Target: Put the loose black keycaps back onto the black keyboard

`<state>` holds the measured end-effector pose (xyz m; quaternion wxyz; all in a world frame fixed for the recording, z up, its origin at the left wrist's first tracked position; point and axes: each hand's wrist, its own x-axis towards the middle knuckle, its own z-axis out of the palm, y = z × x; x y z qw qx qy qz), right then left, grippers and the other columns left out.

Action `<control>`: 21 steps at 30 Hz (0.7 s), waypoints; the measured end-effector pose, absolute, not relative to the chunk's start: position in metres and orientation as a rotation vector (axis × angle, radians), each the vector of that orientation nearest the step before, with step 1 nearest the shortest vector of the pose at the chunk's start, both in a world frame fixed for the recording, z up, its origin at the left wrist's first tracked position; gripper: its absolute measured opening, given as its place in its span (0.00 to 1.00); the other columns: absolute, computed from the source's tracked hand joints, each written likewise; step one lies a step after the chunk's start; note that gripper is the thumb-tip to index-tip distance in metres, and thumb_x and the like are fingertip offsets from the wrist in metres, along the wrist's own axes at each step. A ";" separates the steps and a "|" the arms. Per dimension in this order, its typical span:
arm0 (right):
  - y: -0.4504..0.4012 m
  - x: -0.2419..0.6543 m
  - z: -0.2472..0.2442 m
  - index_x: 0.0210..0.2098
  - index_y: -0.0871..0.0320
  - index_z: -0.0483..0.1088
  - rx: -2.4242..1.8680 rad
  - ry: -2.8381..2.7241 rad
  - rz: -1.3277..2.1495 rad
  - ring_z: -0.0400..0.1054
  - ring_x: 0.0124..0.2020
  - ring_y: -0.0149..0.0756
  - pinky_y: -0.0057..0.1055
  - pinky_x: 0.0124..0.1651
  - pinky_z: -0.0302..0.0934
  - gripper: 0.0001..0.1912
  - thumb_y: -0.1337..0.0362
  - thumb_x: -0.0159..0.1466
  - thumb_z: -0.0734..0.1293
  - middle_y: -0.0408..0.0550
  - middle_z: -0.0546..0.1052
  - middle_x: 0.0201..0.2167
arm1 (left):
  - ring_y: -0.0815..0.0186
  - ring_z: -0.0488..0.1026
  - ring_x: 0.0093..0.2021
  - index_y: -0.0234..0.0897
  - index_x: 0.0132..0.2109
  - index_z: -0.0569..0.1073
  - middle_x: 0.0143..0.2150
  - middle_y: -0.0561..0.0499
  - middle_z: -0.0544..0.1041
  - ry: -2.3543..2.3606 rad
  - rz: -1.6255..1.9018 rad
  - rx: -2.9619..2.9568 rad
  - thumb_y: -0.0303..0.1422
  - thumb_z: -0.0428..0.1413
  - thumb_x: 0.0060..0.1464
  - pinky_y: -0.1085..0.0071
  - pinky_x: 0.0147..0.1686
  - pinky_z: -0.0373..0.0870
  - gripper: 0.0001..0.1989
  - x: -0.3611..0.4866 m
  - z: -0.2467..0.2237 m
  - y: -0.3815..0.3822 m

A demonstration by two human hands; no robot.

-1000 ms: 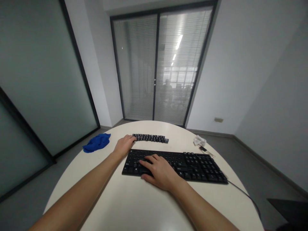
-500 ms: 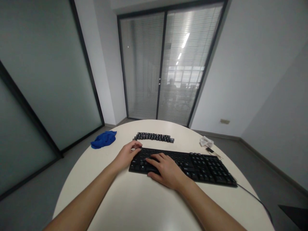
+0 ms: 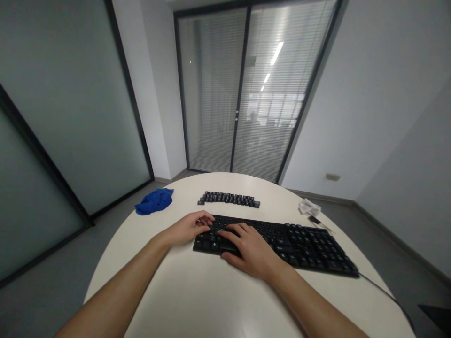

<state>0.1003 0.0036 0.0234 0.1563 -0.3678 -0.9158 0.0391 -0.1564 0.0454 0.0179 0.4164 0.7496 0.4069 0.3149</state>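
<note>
A black keyboard (image 3: 303, 244) lies on the round table; many of the keycaps in its left part are off, leaving small sockets. My left hand (image 3: 188, 227) is at the keyboard's left end, fingers bent and thumb apart from them, nothing visible between. My right hand (image 3: 252, 251) rests over the left-middle part, its fingers stretched onto the key area and the thumb near the front edge. Exact contact under the fingertips is hidden. Behind the keyboard, several loose black keycaps (image 3: 230, 199) are lined up in rows.
The round cream table (image 3: 197, 300) bears a crumpled blue cloth (image 3: 154, 202) at left. At right lie a crumpled whitish plastic piece (image 3: 309, 207) and a small black-and-light tool (image 3: 314, 219). A cable (image 3: 382, 293) runs off the right edge. Glass partitions stand behind.
My left hand's fingers have shifted slightly from the keyboard's back left corner toward the keys. The right hand holds nearly the same place. The whole view has moved a little.
</note>
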 end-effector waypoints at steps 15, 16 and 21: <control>0.002 0.099 0.025 0.64 0.49 0.64 -1.046 -2.617 0.111 0.61 0.57 0.49 0.47 0.59 0.59 0.28 0.52 0.66 0.67 0.52 0.69 0.59 | 0.62 0.76 0.44 0.37 0.48 0.74 0.44 0.48 0.79 1.085 0.767 2.063 0.27 0.58 0.54 0.64 0.49 0.72 0.13 -0.154 0.019 0.041; 0.002 0.099 0.024 0.64 0.49 0.64 -1.043 -2.615 0.111 0.61 0.57 0.49 0.47 0.59 0.59 0.28 0.53 0.66 0.67 0.52 0.69 0.59 | 0.62 0.76 0.44 0.38 0.48 0.74 0.43 0.48 0.79 1.089 0.768 2.084 0.27 0.58 0.54 0.64 0.49 0.72 0.13 -0.154 0.019 0.041; 0.002 0.100 0.024 0.64 0.49 0.64 -1.043 -2.614 0.112 0.61 0.58 0.49 0.46 0.58 0.59 0.28 0.53 0.66 0.68 0.52 0.69 0.59 | 0.62 0.76 0.44 0.38 0.48 0.75 0.44 0.48 0.79 1.109 0.753 2.183 0.27 0.57 0.55 0.66 0.47 0.72 0.13 -0.152 0.020 0.038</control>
